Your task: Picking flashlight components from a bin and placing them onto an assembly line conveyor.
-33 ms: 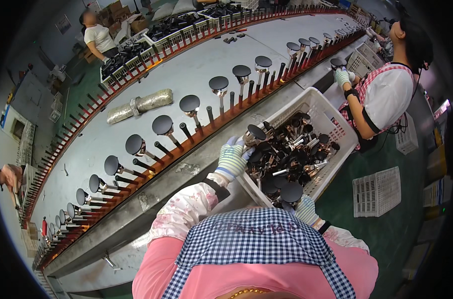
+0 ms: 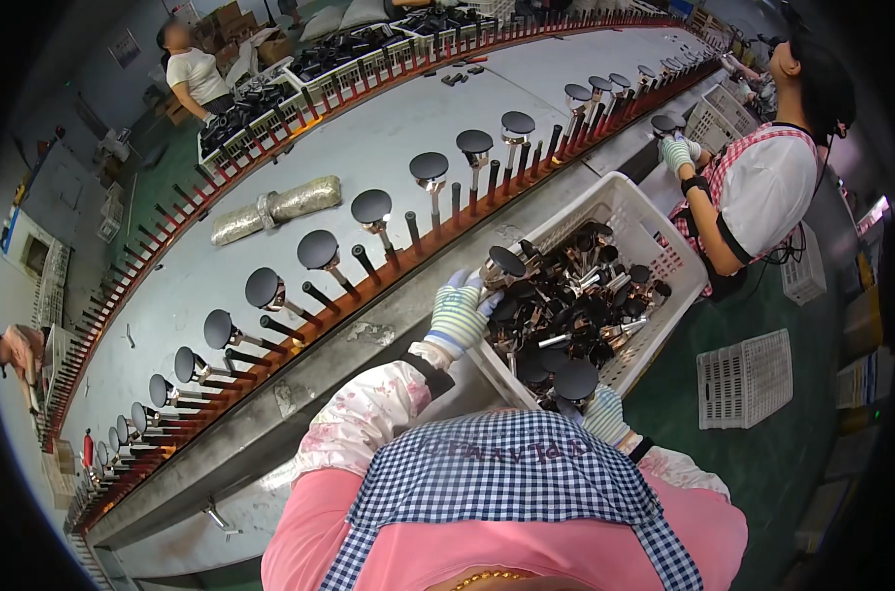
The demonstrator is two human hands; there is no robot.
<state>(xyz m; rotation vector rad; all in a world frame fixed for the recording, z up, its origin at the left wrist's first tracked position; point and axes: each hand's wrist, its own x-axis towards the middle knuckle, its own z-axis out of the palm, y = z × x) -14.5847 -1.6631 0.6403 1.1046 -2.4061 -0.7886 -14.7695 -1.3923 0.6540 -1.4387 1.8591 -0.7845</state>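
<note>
A white plastic crate in front of me is heaped with black disc-headed parts on metal stems. My left hand, in a striped glove, is at the crate's left rim, with its fingers closed on one disc part. At the crate's near corner my right hand, also gloved, grips another black disc part. Beyond the crate runs a red peg rail along a grey conveyor. Several disc parts stand on its pegs.
A co-worker in a checked apron stands at the right, gloved hands at the rail. Another person works at the far side by crates of parts. A silver wrapped bundle lies on the conveyor. A white crate sits on the green floor.
</note>
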